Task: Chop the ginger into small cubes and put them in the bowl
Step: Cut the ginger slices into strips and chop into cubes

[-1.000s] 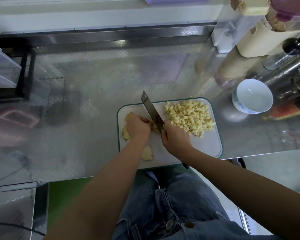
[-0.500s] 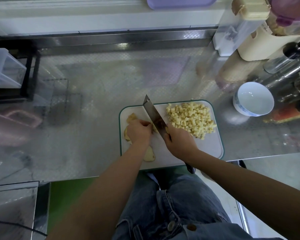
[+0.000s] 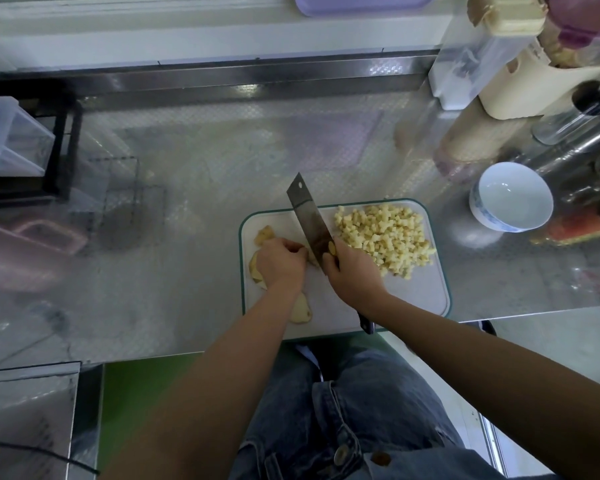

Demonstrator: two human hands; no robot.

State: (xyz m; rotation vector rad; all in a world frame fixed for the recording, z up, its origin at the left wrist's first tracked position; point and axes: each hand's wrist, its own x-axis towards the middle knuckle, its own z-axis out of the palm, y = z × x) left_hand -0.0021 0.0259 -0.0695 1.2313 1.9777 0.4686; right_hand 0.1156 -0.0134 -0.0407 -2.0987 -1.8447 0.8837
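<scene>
The fingers [image 3: 296, 247] of the left hand [image 3: 279, 265] were curled down over the ginger pieces [image 3: 264, 235] at the left end of the cutting board [image 3: 426, 296], holding them against it; pale chunks showed at the hand's far and left edges; one more slice [image 3: 300, 310] lay just beside the wrist, near the board's front edge. The right hand [image 3: 353, 273] gripped the knife [image 3: 308, 216] where blade met handle, its fingers wrapped round it; the dark handle end stuck out below the wrist; the broad blade pointed away and slightly left, just right of the left hand's fingertips; whether its edge touched the board could not be told. A heap of ginger cubes [image 3: 385, 233] lay on the right half of the board, just beside the blade; the white bowl [image 3: 478, 211] stood upright on the tabletop [image 3: 187, 188], right of the board and apart from it.
</scene>
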